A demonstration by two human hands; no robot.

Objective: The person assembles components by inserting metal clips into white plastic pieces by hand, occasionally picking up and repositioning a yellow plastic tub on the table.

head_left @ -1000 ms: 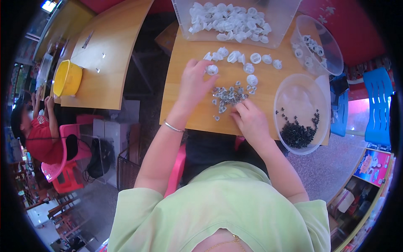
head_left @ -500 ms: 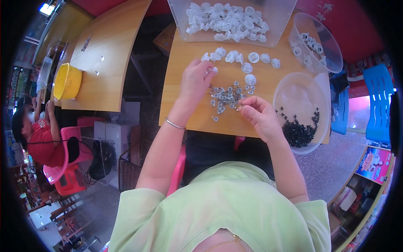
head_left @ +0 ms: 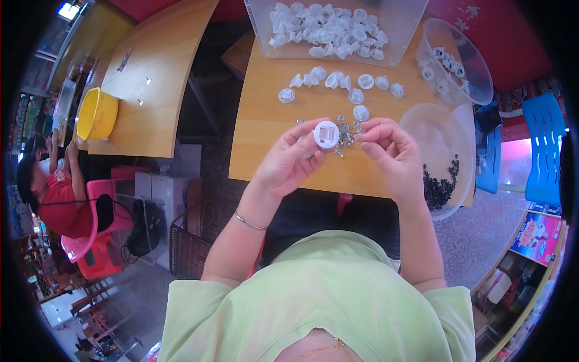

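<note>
Head view: we are grasping a round white part (head_left: 326, 134) in our left hand (head_left: 289, 158), thumb and index finger closing on its edge while the other fingers are curling loosely beneath it. The part is turning its face, with a squarish recess, up toward the camera. Our left forearm is slanting up and inward, the wrist lifting the hand above the table (head_left: 259, 142), and a thin bracelet (head_left: 250, 221) is circling it well behind the grip.

Just to the right of that grip, we are holding our right hand (head_left: 393, 146) with thumb and index fingertips drawn close together and pointing left toward the white part; the remaining fingers are folding in toward the palm. We cannot tell whether a tiny piece is sitting between those fingertips. Our right forearm is rising almost straight, and the two hands are staying apart.

Between and below the hands, small metal pieces (head_left: 345, 136) are lying in a pile, partly hidden from us. Beyond the grip, loose white parts (head_left: 356, 96) are resting in an uneven line, and farther out a clear bin (head_left: 399, 45) is holding a heap of the same kind. To the right of our right hand, a round tub (head_left: 428, 123) is containing small black pieces (head_left: 439, 192).
</note>
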